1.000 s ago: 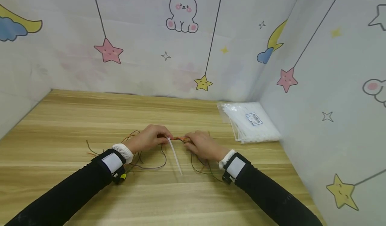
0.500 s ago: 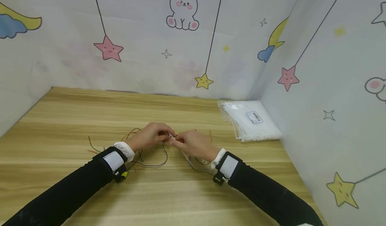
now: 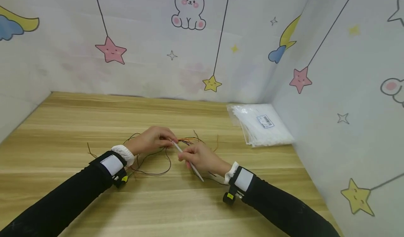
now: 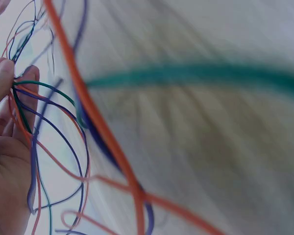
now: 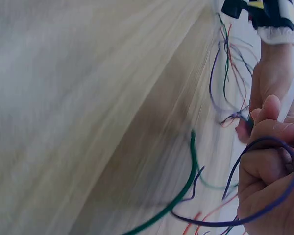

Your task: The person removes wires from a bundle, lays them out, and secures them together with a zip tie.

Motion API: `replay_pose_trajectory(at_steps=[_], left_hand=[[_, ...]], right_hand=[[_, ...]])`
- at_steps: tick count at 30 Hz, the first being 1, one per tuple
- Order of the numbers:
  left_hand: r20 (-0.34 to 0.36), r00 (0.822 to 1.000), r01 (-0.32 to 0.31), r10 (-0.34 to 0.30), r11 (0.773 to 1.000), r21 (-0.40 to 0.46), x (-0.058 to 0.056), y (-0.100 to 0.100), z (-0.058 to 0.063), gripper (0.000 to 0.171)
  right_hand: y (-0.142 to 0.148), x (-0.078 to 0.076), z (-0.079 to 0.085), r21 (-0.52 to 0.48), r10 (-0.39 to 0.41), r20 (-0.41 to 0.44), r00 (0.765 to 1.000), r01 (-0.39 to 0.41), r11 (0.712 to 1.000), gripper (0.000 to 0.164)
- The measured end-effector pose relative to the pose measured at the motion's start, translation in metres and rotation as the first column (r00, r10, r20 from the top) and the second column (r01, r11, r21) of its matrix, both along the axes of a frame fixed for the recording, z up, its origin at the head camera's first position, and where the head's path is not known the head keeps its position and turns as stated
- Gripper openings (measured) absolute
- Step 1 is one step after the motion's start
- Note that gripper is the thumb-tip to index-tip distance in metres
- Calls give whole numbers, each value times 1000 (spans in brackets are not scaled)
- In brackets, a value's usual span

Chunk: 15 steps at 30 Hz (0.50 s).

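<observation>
My left hand (image 3: 151, 141) pinches a bundle of thin orange, purple and green wires (image 4: 78, 166) between thumb and fingers. A white cable tie (image 3: 197, 173) reaches from those fingertips down to the right; its head is hidden or too small to make out. My right hand (image 3: 203, 157) grips the strap partway along, and the free end sticks out below the fingers. In the right wrist view, the curled right fingers hold the strap close to the left fingertips. Loose wire ends fan out on both sides of the left hand.
A clear plastic bag of white cable ties (image 3: 268, 128) with a label lies at the back right of the wooden table (image 3: 142, 202). A patterned fabric wall (image 3: 142, 75) borders the back and sides. Loose wires curl close to both wrist cameras.
My right hand first left the wires for the tie near the left fingertips. It has since slid down and right along the strap, pulling it. The left hand keeps its pinch, shifting slightly left.
</observation>
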<state>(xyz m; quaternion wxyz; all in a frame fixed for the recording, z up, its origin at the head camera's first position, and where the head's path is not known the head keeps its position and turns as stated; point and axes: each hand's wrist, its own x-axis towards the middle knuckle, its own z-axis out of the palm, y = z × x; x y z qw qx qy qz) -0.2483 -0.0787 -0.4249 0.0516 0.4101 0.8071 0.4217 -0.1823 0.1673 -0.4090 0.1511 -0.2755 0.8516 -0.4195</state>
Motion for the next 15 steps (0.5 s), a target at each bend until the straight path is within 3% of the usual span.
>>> replay_pose_trajectory(at_steps=[4,10,15], left_hand=[[83,996,32,-30,999,-32,-2,-5,3,12],[236,971,51,-27,994,-96,0,-7,14,14],[292,953,105,-76,991,-86,-2,-4,16,18]], right_hand=[[-1,8,-1,-23,0,13,1000,0,1000,30],[1,16,-9,-30,-34,54,998,35,999,28],[1,21,-11,-36,37,31,999,-36,999,27]])
